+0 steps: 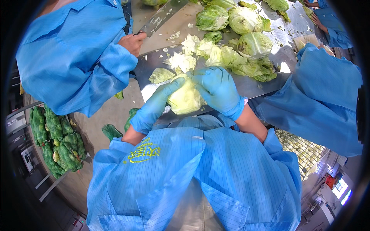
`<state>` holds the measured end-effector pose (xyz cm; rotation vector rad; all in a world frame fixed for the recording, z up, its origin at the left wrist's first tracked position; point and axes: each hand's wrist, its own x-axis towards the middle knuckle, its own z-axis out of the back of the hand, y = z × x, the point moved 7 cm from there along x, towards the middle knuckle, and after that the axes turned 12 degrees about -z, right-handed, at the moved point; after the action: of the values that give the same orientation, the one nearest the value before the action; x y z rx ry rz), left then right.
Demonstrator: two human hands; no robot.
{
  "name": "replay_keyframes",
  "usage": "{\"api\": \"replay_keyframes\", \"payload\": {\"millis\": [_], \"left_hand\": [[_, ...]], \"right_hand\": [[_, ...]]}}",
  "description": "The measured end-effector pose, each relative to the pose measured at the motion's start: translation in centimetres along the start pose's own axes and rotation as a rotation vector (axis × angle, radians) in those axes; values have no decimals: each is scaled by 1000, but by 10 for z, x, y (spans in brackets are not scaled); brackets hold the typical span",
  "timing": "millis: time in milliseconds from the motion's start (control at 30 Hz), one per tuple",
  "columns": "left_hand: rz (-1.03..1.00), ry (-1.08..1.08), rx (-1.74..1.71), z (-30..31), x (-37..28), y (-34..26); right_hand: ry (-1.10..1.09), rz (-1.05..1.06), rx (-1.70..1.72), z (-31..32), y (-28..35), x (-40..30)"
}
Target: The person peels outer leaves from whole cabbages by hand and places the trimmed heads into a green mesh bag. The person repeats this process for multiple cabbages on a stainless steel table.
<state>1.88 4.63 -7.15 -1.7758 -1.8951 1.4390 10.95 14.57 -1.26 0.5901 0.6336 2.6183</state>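
A pale, stripped cabbage head (186, 98) sits between my two gloved hands at the near edge of the metal table (261, 90). My left hand (164, 96), in a blue-green glove, grips its left side with the thumb near the top. Bent over its upper right side are the fingers of my right hand (218, 88), gloved alike. Just beyond the head lie torn pale leaves (181, 61) and a single loose leaf (161, 75). Greener loose leaves (254, 69) spread to the right of them. The underside of the held head is hidden.
Whole cabbages (245, 20) crowd the far table. At left, a co-worker's hand (133, 43) holds a broad knife (164, 16) over a cutting board. Another co-worker's blue sleeve (315, 95) is close on my right, near a wire basket (300, 153) of cabbage. Green mesh sacks (59, 141) stand left.
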Motion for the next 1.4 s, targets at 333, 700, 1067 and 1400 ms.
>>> {"api": "replay_keyframes", "payload": {"millis": [333,700,1067,1400], "left_hand": [[-107,-41,-377,36,20,7],[-282,22,-645,17,10,1],[-374,123,-233,12,-4,8],[-301,-36,118,-7,-9,7]], "right_hand": [[62,69,373,18,10,-15],[71,-435,1524,18,5,-16],[104,-497,827,2,-32,-5],[132,-447,703,9,-40,-26]]}}
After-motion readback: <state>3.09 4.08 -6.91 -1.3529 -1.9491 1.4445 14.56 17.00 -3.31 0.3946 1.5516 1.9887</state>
